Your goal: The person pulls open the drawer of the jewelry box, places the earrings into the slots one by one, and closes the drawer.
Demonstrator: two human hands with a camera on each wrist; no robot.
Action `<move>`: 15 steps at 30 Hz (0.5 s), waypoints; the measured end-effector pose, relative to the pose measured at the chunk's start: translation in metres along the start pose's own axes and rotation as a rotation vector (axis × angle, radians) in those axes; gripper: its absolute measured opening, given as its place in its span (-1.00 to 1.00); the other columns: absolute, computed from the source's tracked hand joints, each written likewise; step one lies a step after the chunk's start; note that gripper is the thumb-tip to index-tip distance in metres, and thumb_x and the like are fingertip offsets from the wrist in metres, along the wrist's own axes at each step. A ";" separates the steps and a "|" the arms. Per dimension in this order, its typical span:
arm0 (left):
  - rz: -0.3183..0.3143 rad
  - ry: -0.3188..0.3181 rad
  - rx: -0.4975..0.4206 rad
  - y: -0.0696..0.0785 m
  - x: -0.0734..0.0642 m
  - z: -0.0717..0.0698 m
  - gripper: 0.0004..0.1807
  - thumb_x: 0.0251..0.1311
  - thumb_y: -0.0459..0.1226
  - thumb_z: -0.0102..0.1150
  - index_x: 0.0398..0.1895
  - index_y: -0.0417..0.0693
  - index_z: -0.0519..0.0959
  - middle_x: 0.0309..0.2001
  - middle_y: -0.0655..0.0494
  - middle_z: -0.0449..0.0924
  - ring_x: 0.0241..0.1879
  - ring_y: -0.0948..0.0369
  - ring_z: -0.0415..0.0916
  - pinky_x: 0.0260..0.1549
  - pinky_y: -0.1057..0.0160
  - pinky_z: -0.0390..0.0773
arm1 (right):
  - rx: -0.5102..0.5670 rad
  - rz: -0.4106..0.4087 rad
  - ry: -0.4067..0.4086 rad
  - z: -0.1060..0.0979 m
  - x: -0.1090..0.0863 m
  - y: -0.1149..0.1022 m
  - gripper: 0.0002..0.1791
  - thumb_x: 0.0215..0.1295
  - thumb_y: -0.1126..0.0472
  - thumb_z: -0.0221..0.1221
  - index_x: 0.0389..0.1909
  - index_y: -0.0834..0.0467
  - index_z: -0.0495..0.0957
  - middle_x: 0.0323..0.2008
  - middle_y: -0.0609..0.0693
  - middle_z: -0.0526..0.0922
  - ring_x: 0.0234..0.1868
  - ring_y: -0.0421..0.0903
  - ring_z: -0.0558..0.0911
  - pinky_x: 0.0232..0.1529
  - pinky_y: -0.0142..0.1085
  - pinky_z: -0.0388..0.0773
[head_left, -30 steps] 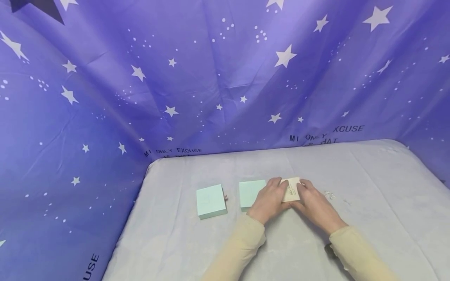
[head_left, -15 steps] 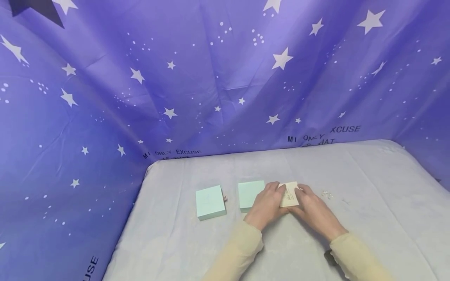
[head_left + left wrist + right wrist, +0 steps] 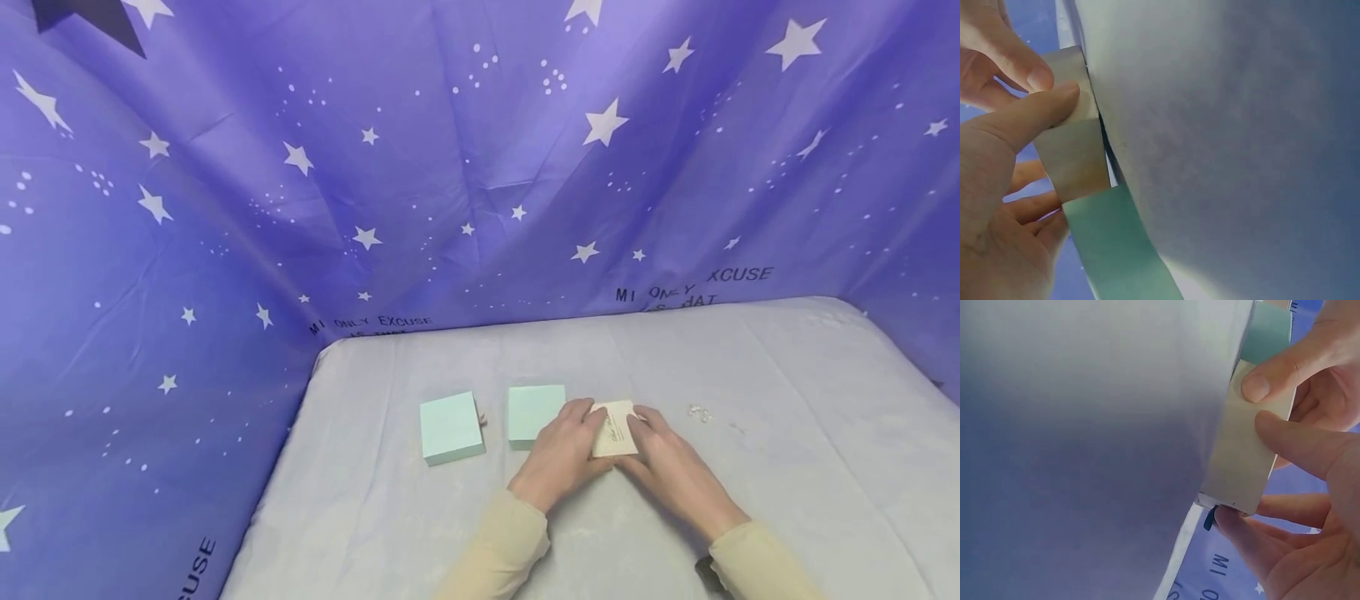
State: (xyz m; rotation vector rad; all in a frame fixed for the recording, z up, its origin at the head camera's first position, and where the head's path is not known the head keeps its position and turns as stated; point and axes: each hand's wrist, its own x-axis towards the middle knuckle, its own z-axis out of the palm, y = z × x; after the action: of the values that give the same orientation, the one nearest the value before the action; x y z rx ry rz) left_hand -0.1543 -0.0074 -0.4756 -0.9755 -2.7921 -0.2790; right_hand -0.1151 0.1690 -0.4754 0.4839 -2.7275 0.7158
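Note:
A small cream box (image 3: pixel 617 429) with printed lettering on top lies between both hands in the head view. My left hand (image 3: pixel 557 454) grips its left side, with the thumb against the near face and the fingers behind. On the right side my right hand (image 3: pixel 678 471) grips it the same way, its thumb (image 3: pixel 1297 440) close to the left thumb. A dark tab (image 3: pixel 1210 517) shows at one end of the cream box in the right wrist view. Just left of the left hand sits a mint-green box (image 3: pixel 536 410), partly hidden by that hand.
Another mint-green box (image 3: pixel 452 427), with a small ribbon tab on its right, stands farther left. Small shiny clear pieces (image 3: pixel 700 412) lie right of the hands. Everything rests on a pale cloth-covered table (image 3: pixel 390 525); a purple star-print curtain (image 3: pixel 450 167) hangs behind it.
Both hands have drawn the cream box slightly toward the person, keeping their grip on it. The mint-green boxes and the shiny pieces stay where they were.

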 end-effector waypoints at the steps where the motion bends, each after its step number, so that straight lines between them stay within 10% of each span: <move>1: 0.000 -0.004 0.004 0.001 -0.001 -0.001 -0.26 0.10 0.13 0.36 0.29 -0.04 0.47 0.29 0.03 0.46 0.34 0.19 0.35 0.27 0.34 0.43 | 0.003 0.001 0.001 -0.001 -0.002 -0.001 -0.39 0.09 0.18 0.42 0.10 0.43 0.50 0.15 0.40 0.46 0.00 0.36 0.61 0.02 0.16 0.59; 15: -0.008 0.041 0.036 0.009 -0.019 -0.003 -0.29 0.04 0.14 0.40 0.19 -0.04 0.52 0.21 0.03 0.54 0.28 0.16 0.43 0.27 0.32 0.44 | -0.003 -0.005 -0.016 -0.004 -0.014 -0.015 -0.38 0.05 0.21 0.44 0.10 0.44 0.50 0.14 0.43 0.46 -0.05 0.35 0.63 -0.04 0.14 0.62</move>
State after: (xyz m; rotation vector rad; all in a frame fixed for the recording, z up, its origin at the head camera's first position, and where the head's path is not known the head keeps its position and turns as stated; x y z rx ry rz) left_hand -0.1339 -0.0124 -0.4753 -0.9405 -2.7542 -0.2466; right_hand -0.0960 0.1626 -0.4704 0.4980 -2.7404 0.7098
